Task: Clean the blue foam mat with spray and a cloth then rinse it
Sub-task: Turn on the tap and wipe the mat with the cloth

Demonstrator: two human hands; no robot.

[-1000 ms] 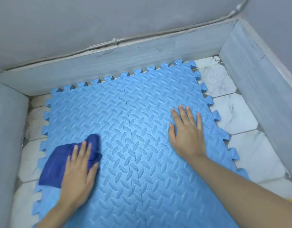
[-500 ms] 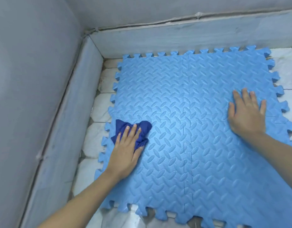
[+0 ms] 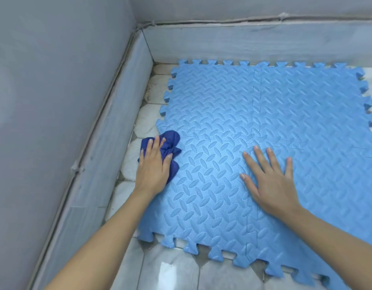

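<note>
A blue foam mat [image 3: 285,114] of interlocking tiles with a raised pattern lies flat on the floor and fills most of the view. At its left edge, my left hand [image 3: 153,166] presses a bunched dark blue cloth [image 3: 170,143] against the mat. The cloth partly overhangs onto the floor tiles. My right hand [image 3: 270,176] lies flat on the mat's middle, fingers spread, holding nothing. No spray bottle is in view.
White marble-look floor tiles [image 3: 174,271] show in front of and left of the mat. A low grey skirting [image 3: 109,147] and grey walls close the space on the left and at the back [image 3: 254,40], meeting in a corner.
My left hand has slid the cloth leftward to the mat's left edge. My right hand has shifted from the mat's right side to its middle. The camera has turned left.
</note>
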